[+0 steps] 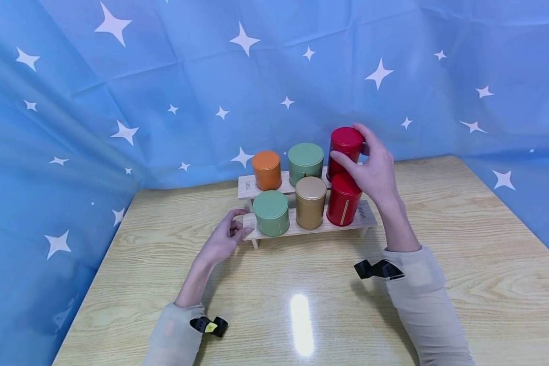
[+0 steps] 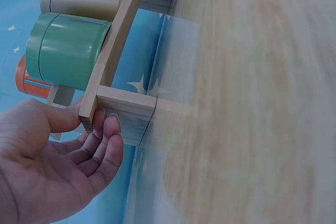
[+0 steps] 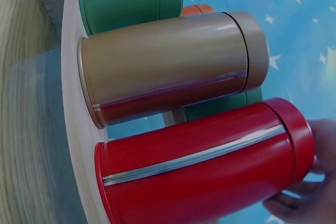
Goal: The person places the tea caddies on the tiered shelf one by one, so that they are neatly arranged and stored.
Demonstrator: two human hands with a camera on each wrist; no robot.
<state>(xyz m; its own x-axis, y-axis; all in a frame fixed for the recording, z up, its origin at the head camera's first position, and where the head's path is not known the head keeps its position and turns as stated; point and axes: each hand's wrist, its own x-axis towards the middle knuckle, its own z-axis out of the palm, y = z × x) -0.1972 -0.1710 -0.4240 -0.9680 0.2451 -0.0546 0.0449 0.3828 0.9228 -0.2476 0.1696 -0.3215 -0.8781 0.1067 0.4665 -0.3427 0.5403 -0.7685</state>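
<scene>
A two-step wooden rack (image 1: 367, 217) bears lidded tins. On the upper step stand an orange tin (image 1: 267, 172), a green tin (image 1: 305, 161) and a tall red tin (image 1: 346, 142). The lower step holds a wider green tin (image 1: 271, 216), a gold tin (image 1: 310, 204) and a second red tin (image 1: 343, 203). My right hand (image 1: 375, 170) grips the upper red tin near its lid, thumb on the near side. In the right wrist view the lower red tin (image 3: 199, 166) hides most of that grip. My left hand (image 2: 58, 156) pinches the lower step's left end between thumb and fingers.
The rack stands toward the back of a wood-grain table (image 1: 256, 290). Close behind hangs a blue curtain (image 1: 201, 76) with white stars. The lower red tin stands right in front of the held one, beneath my right hand.
</scene>
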